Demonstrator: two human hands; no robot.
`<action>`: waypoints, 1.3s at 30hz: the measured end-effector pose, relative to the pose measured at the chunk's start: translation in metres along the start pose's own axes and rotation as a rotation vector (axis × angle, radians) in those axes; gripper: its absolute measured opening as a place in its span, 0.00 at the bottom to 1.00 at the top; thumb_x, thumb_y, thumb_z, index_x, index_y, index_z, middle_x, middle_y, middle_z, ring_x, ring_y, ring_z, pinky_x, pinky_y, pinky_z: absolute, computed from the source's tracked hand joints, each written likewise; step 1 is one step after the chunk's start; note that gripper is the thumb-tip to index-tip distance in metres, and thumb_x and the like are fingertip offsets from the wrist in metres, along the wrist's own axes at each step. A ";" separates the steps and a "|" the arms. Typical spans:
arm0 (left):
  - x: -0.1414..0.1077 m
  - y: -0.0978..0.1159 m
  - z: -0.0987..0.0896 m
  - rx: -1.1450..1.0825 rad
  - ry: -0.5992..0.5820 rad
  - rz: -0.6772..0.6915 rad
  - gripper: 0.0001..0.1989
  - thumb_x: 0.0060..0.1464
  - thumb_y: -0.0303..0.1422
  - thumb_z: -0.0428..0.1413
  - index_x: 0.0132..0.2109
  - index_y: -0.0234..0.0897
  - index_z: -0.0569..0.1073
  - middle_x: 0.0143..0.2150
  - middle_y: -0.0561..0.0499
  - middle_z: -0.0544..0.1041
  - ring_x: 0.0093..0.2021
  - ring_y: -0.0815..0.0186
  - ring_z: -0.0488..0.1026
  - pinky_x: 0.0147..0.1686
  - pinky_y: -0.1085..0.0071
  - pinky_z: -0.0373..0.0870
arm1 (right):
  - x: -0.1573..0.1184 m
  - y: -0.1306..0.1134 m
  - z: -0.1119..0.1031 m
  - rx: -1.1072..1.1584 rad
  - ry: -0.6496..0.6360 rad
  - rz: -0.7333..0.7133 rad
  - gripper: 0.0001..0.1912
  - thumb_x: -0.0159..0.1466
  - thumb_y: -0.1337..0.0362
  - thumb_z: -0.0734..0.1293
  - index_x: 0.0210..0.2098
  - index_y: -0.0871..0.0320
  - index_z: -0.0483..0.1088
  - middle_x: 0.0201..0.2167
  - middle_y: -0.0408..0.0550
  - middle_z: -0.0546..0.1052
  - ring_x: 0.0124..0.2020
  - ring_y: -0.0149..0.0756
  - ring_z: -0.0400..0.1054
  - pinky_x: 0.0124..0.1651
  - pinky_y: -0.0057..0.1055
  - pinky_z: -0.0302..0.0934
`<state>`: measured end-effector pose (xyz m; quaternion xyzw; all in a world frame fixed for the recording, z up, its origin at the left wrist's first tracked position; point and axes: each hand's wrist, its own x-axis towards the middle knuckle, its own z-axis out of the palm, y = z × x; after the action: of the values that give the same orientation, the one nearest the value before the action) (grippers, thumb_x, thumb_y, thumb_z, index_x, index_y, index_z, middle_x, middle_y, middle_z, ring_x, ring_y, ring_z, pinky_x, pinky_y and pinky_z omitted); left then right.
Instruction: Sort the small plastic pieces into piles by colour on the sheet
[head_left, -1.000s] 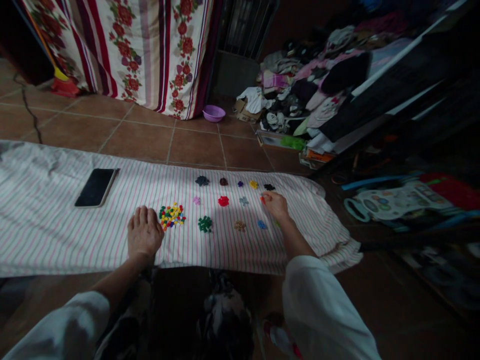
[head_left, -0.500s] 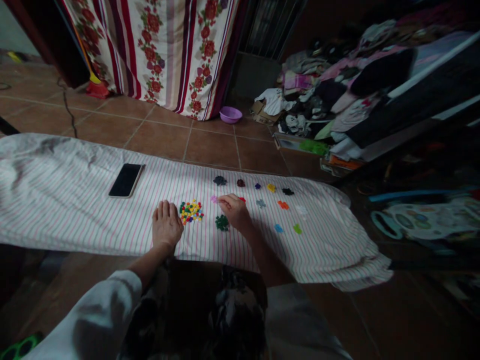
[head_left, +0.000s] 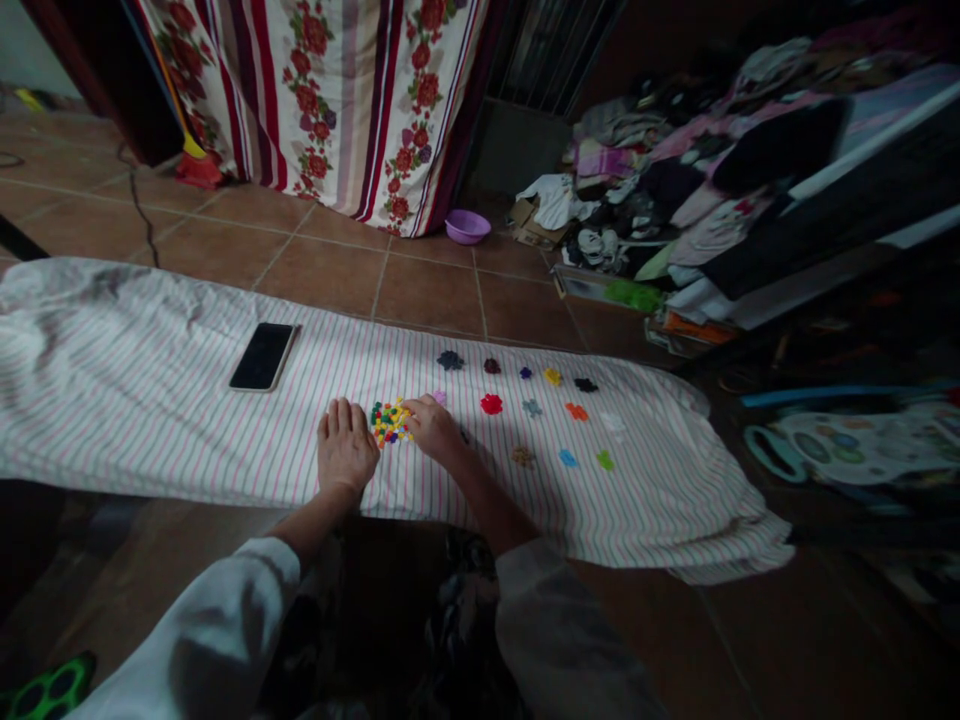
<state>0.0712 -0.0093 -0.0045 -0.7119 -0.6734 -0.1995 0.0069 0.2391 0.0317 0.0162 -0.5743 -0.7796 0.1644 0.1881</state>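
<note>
The left hand (head_left: 346,447) lies flat beside mixed pieces (head_left: 388,418); the right hand (head_left: 437,429) overlaps them, grip unclear. Phone (head_left: 264,357) left, purple bowl (head_left: 467,228) far.

left hand (head_left: 347,450), left of the frame's center, flat, palm down, fingers together toward the top; right hand (head_left: 433,428), near center, fingers curled, tips leftward. left forearm (head_left: 319,518) and right forearm (head_left: 495,503) slant inward from the lower frame.

By my right grip (head_left: 436,430), mixed yellow, green and red pieces (head_left: 388,422); around it, white cloth (head_left: 337,355) striped pink and grey-green.
</note>
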 end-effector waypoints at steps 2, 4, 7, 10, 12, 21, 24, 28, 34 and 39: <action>0.000 0.001 -0.001 -0.001 -0.005 -0.003 0.25 0.59 0.31 0.42 0.60 0.23 0.65 0.65 0.28 0.63 0.69 0.45 0.53 0.63 0.48 0.54 | 0.001 -0.003 0.000 0.000 0.006 -0.010 0.14 0.63 0.70 0.63 0.46 0.58 0.75 0.40 0.52 0.75 0.42 0.39 0.68 0.47 0.32 0.63; 0.000 0.001 -0.001 0.001 -0.012 -0.006 0.25 0.59 0.31 0.42 0.60 0.22 0.65 0.65 0.27 0.63 0.69 0.44 0.53 0.63 0.48 0.54 | 0.002 -0.006 0.000 -0.011 -0.004 -0.015 0.13 0.62 0.71 0.63 0.45 0.58 0.75 0.39 0.51 0.75 0.41 0.39 0.68 0.46 0.31 0.63; 0.000 0.001 -0.001 0.005 -0.013 -0.004 0.25 0.60 0.30 0.42 0.60 0.22 0.64 0.64 0.27 0.63 0.69 0.45 0.54 0.64 0.49 0.54 | 0.004 -0.012 -0.002 -0.045 -0.040 -0.012 0.13 0.63 0.71 0.62 0.43 0.59 0.75 0.38 0.51 0.75 0.41 0.38 0.68 0.46 0.30 0.61; 0.000 0.000 0.001 0.025 0.001 0.004 0.25 0.59 0.31 0.42 0.60 0.22 0.64 0.64 0.28 0.63 0.69 0.45 0.54 0.63 0.49 0.54 | 0.004 -0.018 -0.005 -0.067 -0.066 -0.026 0.12 0.64 0.72 0.61 0.43 0.59 0.74 0.38 0.50 0.75 0.40 0.36 0.68 0.45 0.29 0.60; 0.000 0.000 0.002 0.047 0.004 0.008 0.25 0.59 0.31 0.42 0.60 0.23 0.64 0.64 0.28 0.63 0.69 0.45 0.54 0.63 0.49 0.55 | 0.003 -0.021 -0.007 -0.074 -0.073 -0.048 0.11 0.65 0.71 0.61 0.42 0.59 0.74 0.38 0.50 0.75 0.41 0.36 0.68 0.46 0.29 0.60; 0.001 0.003 -0.003 0.086 -0.008 0.001 0.24 0.59 0.31 0.43 0.59 0.23 0.66 0.64 0.28 0.65 0.67 0.45 0.57 0.62 0.50 0.57 | 0.003 -0.028 0.001 -0.119 -0.060 -0.107 0.10 0.65 0.71 0.61 0.43 0.58 0.72 0.40 0.50 0.76 0.44 0.38 0.67 0.50 0.32 0.59; 0.001 0.002 -0.001 0.093 0.000 0.000 0.24 0.59 0.31 0.43 0.58 0.23 0.67 0.63 0.29 0.65 0.67 0.45 0.58 0.62 0.50 0.57 | 0.003 -0.027 0.005 -0.107 -0.031 -0.119 0.10 0.64 0.72 0.61 0.42 0.58 0.72 0.39 0.50 0.76 0.44 0.38 0.67 0.50 0.32 0.60; 0.000 0.000 0.002 0.088 0.022 0.017 0.24 0.58 0.31 0.44 0.58 0.24 0.66 0.63 0.29 0.65 0.67 0.46 0.58 0.62 0.51 0.57 | 0.001 -0.023 0.007 -0.039 0.054 -0.148 0.11 0.64 0.72 0.61 0.42 0.58 0.73 0.39 0.50 0.76 0.43 0.37 0.67 0.49 0.32 0.61; -0.001 -0.001 0.001 0.093 0.039 0.030 0.24 0.59 0.31 0.43 0.58 0.24 0.67 0.62 0.29 0.66 0.66 0.45 0.59 0.61 0.50 0.57 | -0.003 -0.011 0.001 0.038 0.162 -0.183 0.09 0.66 0.68 0.62 0.39 0.57 0.75 0.36 0.48 0.75 0.41 0.35 0.69 0.48 0.31 0.62; -0.002 0.000 0.000 0.088 0.044 0.040 0.24 0.58 0.31 0.43 0.58 0.23 0.67 0.62 0.28 0.66 0.66 0.44 0.59 0.61 0.50 0.56 | -0.010 0.003 -0.016 0.065 0.226 -0.147 0.09 0.68 0.66 0.61 0.36 0.56 0.73 0.34 0.47 0.75 0.38 0.34 0.69 0.44 0.29 0.63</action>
<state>0.0716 -0.0114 -0.0050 -0.7197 -0.6667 -0.1849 0.0571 0.2521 0.0233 0.0277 -0.5240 -0.7878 0.1094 0.3048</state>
